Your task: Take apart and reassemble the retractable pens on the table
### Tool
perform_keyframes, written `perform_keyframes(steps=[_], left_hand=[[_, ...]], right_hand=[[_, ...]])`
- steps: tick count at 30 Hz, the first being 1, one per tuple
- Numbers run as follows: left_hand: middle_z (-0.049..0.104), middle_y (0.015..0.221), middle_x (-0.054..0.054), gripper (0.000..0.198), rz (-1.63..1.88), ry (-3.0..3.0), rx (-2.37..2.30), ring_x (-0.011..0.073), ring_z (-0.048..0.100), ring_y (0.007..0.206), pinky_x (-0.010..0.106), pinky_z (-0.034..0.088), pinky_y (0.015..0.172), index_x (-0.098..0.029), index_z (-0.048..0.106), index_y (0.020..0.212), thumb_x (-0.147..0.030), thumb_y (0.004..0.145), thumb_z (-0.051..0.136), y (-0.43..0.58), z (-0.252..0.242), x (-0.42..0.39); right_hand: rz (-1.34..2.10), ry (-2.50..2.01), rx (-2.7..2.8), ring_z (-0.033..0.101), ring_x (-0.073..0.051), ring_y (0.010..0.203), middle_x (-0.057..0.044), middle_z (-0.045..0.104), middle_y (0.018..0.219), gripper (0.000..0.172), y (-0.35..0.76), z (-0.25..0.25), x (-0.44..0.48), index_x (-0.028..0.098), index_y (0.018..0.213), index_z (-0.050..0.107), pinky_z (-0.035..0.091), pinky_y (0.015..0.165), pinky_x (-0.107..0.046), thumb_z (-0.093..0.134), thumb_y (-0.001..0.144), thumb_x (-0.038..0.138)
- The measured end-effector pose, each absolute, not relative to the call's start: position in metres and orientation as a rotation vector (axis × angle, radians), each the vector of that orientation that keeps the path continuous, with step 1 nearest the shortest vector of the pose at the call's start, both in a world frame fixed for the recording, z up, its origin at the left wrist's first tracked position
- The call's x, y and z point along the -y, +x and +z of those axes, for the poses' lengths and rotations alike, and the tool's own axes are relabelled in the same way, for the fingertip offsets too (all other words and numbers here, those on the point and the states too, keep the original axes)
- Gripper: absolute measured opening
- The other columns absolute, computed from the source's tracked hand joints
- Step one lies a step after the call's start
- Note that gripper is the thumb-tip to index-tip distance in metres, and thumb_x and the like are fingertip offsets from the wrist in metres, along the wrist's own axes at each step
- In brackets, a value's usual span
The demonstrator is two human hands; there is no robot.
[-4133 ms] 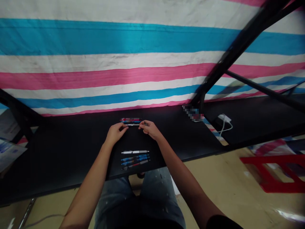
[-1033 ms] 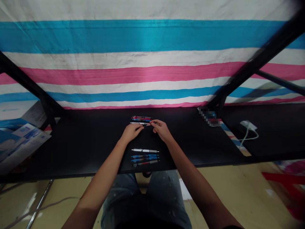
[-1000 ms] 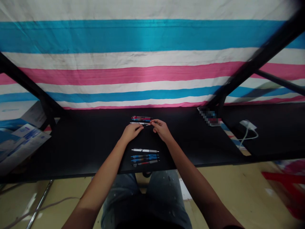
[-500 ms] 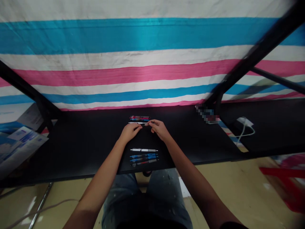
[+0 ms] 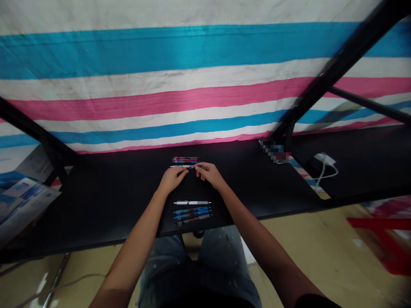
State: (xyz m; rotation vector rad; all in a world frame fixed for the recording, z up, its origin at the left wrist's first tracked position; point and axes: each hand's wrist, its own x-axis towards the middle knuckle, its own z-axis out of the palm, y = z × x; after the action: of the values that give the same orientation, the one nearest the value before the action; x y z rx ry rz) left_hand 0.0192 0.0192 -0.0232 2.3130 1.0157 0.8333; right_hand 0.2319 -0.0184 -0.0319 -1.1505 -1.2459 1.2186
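Observation:
Between my two hands a thin dark pen point(image 5: 192, 168) spans the gap, just in front of the far row of pens. My left hand point(image 5: 173, 179) pinches its left end, and my right hand point(image 5: 209, 174) has closed fingers on its right end. Behind them lie a red-pink pen point(image 5: 185, 158), a blue one point(image 5: 184, 162) and a white one point(image 5: 180, 166), partly hidden by my fingers. Nearer the front edge rest a white pen point(image 5: 192, 202), blue pens point(image 5: 192, 211) and a dark grey pen point(image 5: 193, 219).
The black table point(image 5: 112, 201) has a pixelated packet point(image 5: 278, 153) at its back right. A white plug with a cable point(image 5: 325, 159) lies further right. White-blue packaging point(image 5: 25, 201) stands at the left, before a striped sheet point(image 5: 180, 98). A red stool point(image 5: 382, 244) is on the floor.
The camera view has shifted and tilted slightly. My hands stay together at the far row, with the dark pen between them showing less of its length.

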Motion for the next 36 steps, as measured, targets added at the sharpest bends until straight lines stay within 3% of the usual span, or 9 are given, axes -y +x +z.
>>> perform_keyframes(steps=[3, 6, 8, 11, 16, 21, 24, 29, 36], left_hand=[[0.078, 0.097, 0.007, 0.026, 0.869, 2.278, -1.061, 0.023, 0.071, 0.087, 0.033, 0.052, 0.081, -0.019, 0.076, 0.097, -0.036, 0.099, 0.056, 0.019, -0.022, -0.02], [0.078, 0.094, 0.006, 0.028, 0.894, 2.235, -1.097, 0.022, 0.07, 0.085, 0.03, 0.051, 0.077, -0.019, 0.075, 0.098, -0.037, 0.099, 0.054, 0.017, -0.02, -0.02], [0.077, 0.09, 0.005, 0.029, 0.899, 2.223, -1.111, 0.0207, 0.069, 0.08, 0.029, 0.05, 0.073, -0.018, 0.075, 0.095, -0.037, 0.099, 0.053, 0.015, -0.019, -0.021], [0.076, 0.087, 0.005, 0.029, 0.906, 2.215, -1.128, 0.0195, 0.067, 0.076, 0.028, 0.048, 0.07, -0.017, 0.074, 0.093, -0.037, 0.098, 0.054, 0.014, -0.018, -0.021], [0.078, 0.093, 0.006, 0.026, 0.933, 2.178, -1.124, 0.0202, 0.069, 0.079, 0.028, 0.05, 0.071, -0.016, 0.075, 0.097, -0.027, 0.093, 0.053, 0.011, -0.018, -0.023], [0.079, 0.098, 0.008, 0.028, 0.959, 2.163, -1.133, 0.0226, 0.072, 0.085, 0.031, 0.054, 0.076, -0.017, 0.077, 0.102, -0.031, 0.092, 0.056, 0.01, -0.021, -0.025], [0.079, 0.1, 0.009, 0.03, 0.965, 2.148, -1.121, 0.0238, 0.073, 0.087, 0.032, 0.055, 0.076, -0.016, 0.077, 0.105, -0.034, 0.092, 0.057, 0.01, -0.021, -0.025], [0.079, 0.103, 0.009, 0.031, 0.972, 2.142, -1.111, 0.0243, 0.073, 0.09, 0.033, 0.056, 0.079, -0.017, 0.078, 0.108, -0.035, 0.093, 0.059, 0.01, -0.024, -0.026], [0.079, 0.105, 0.009, 0.031, 0.969, 2.175, -1.038, 0.0247, 0.073, 0.094, 0.034, 0.055, 0.079, -0.019, 0.078, 0.113, -0.037, 0.097, 0.059, 0.009, -0.023, -0.028]], right_hand=[[1.249, -1.121, 1.108, 0.042, -0.008, 0.041, 0.005, 0.051, 0.054, 0.044, 0.232, -0.032, 0.016, 0.018, 0.09, 0.068, 0.031, 0.042, -0.023, 0.063, 0.086, 0.061], [1.3, -1.013, 0.902, 0.025, -0.006, 0.037, 0.01, 0.032, 0.048, 0.046, 0.233, -0.031, 0.014, 0.021, 0.079, 0.058, 0.032, 0.042, -0.024, 0.06, 0.087, 0.066], [1.323, -0.963, 0.829, 0.018, -0.006, 0.039, 0.011, 0.027, 0.05, 0.044, 0.234, -0.03, 0.013, 0.021, 0.079, 0.056, 0.031, 0.042, -0.024, 0.06, 0.086, 0.065], [1.328, -0.99, 0.836, 0.023, -0.007, 0.044, 0.009, 0.035, 0.056, 0.035, 0.235, -0.028, 0.013, 0.02, 0.08, 0.06, 0.031, 0.046, -0.024, 0.064, 0.084, 0.055], [1.085, -1.109, 1.064, 0.048, -0.013, 0.066, 0.001, 0.057, 0.074, 0.029, 0.237, -0.027, 0.016, 0.019, 0.09, 0.074, 0.038, 0.062, -0.027, 0.073, 0.078, 0.045], [1.075, -1.096, 1.16, 0.047, -0.012, 0.061, 0.004, 0.053, 0.063, 0.029, 0.237, -0.031, 0.017, 0.019, 0.089, 0.073, 0.036, 0.061, -0.027, 0.074, 0.082, 0.047], [1.122, -1.05, 1.109, 0.054, -0.013, 0.06, 0.003, 0.06, 0.064, 0.03, 0.236, -0.033, 0.016, 0.02, 0.087, 0.067, 0.041, 0.063, -0.028, 0.074, 0.083, 0.049], [1.125, -0.997, 1.02, 0.063, -0.015, 0.066, 0.001, 0.066, 0.069, 0.032, 0.237, -0.031, 0.014, 0.021, 0.088, 0.063, 0.045, 0.064, -0.028, 0.08, 0.077, 0.045], [1.022, -1.078, 0.974, 0.065, -0.016, 0.064, 0.002, 0.065, 0.069, 0.034, 0.239, -0.029, 0.012, 0.02, 0.086, 0.062, 0.046, 0.061, -0.028, 0.084, 0.069, 0.041]])
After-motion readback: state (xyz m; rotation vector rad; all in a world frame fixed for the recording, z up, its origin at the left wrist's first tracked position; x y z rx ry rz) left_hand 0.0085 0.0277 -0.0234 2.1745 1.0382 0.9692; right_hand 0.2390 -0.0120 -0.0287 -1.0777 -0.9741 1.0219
